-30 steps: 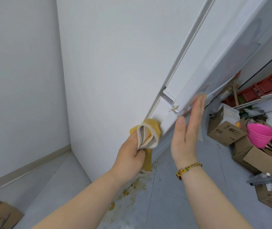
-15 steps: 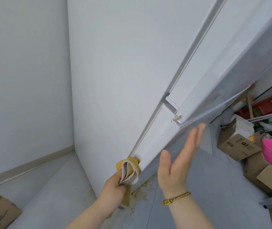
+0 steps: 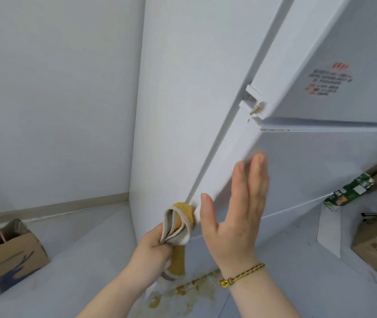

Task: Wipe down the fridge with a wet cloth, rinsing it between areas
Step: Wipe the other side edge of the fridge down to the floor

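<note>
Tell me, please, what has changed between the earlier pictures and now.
The left hand slid the yellow cloth down the fridge seam, from just below the hinge to near the lower door's bottom corner. The right hand left the upper door's bottom edge and is now open beside the lower door. Unchanged: the left hand's grip on the cloth, the floor stain.

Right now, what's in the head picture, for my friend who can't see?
A left hand grips a folded yellow cloth against the low edge of a white fridge. The right hand is open and flat beside the fridge door. Yellowish stains mark the floor below.
</note>
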Available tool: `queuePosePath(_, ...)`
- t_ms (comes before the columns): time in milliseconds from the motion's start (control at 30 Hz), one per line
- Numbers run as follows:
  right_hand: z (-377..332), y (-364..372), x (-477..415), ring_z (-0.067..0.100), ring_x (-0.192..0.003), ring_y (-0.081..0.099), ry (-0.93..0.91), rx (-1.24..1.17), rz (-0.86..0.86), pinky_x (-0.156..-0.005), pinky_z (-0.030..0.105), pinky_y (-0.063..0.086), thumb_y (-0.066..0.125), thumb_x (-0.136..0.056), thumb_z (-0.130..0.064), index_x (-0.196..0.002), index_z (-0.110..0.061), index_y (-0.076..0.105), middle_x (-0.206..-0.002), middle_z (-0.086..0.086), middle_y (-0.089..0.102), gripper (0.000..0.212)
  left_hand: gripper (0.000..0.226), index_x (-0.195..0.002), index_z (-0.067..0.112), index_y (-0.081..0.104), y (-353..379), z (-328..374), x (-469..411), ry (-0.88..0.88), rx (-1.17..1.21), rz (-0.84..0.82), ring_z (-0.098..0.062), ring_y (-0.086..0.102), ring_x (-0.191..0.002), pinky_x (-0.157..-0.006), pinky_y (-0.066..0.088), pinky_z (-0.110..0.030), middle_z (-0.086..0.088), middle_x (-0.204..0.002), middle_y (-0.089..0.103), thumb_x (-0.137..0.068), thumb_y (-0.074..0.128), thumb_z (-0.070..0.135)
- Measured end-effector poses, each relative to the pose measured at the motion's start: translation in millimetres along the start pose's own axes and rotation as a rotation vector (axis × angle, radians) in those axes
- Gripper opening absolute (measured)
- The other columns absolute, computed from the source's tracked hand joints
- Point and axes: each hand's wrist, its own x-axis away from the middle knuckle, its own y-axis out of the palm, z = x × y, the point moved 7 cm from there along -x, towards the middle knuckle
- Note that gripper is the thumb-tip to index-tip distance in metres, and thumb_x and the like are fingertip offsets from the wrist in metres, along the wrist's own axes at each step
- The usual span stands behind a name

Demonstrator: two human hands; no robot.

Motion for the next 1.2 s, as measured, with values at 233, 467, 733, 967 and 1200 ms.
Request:
queuePosePath(233, 9, 18, 29, 0.001, -0.14, -0.002, -0.026, -0.005, 0.063, -0.117, 0.029, 0.004, 0.034, -0.095, -0.039, -0.138, -0.013, 0.017, -0.152, 0.0, 0.01, 0.053, 0.034, -0.059, 0.016, 0.064, -21, -40, -23, 0.217, 0.063, -0.045, -0.003, 0.039, -0.046, -0.044, 0.032, -0.011, 0.006, -0.049, 0.047, -0.047, 0.036, 0.001)
queuePosePath(467, 5, 16, 25, 0.043, -0.137, 0.013, -0.117, 0.104, 0.075, -0.114, 0.037, 0.009, 0.053, -0.086, -0.02, -0.136, 0.015, 0.021, -0.143, 0.039, 0.014, 0.069, 0.043, -0.06, 0.026, 0.058, -25, -63, -29, 0.518, 0.035, -0.047, 0.004, 0.043, -0.044, -0.045, 0.033, -0.008, 0.018, -0.045, 0.051, -0.071, 0.04, -0.011)
queuePosePath(733, 3, 21, 57, 0.033, -0.141, 0.009, -0.04, 0.159, 0.133, -0.117, 0.039, 0.007, 0.051, -0.086, -0.021, -0.141, 0.007, 0.017, -0.15, 0.028, 0.011, 0.07, 0.047, -0.066, 0.022, 0.052, -56, -72, -60, 0.64, 0.159, 0.131, -0.001, 0.034, -0.039, -0.038, 0.03, -0.01, 0.013, -0.042, 0.043, -0.075, 0.032, -0.02)
queuePosePath(967, 17, 37, 65, 0.031, -0.132, 0.012, -0.151, 0.196, 0.147, -0.114, 0.02, 0.002, 0.042, -0.084, -0.022, -0.135, 0.014, 0.022, -0.142, 0.037, 0.021, 0.065, 0.051, -0.074, 0.035, 0.053, -12, 1, -45, 0.915, 0.072, -0.055, 0.012, 0.049, -0.055, -0.05, 0.033, -0.001, 0.031, -0.053, 0.054, -0.076, 0.035, -0.013)
queuePosePath(1200, 18, 49, 69, 0.02, -0.133, 0.007, -0.129, 0.088, 0.21, -0.114, 0.019, 0.001, 0.033, -0.09, -0.017, -0.134, 0.017, 0.016, -0.142, 0.04, 0.014, 0.058, 0.048, -0.085, 0.047, 0.055, -16, -69, -51, 0.908, -0.04, -0.066, 0.017, 0.05, -0.065, -0.059, 0.035, 0.0, 0.038, -0.067, 0.058, -0.07, 0.035, 0.006)
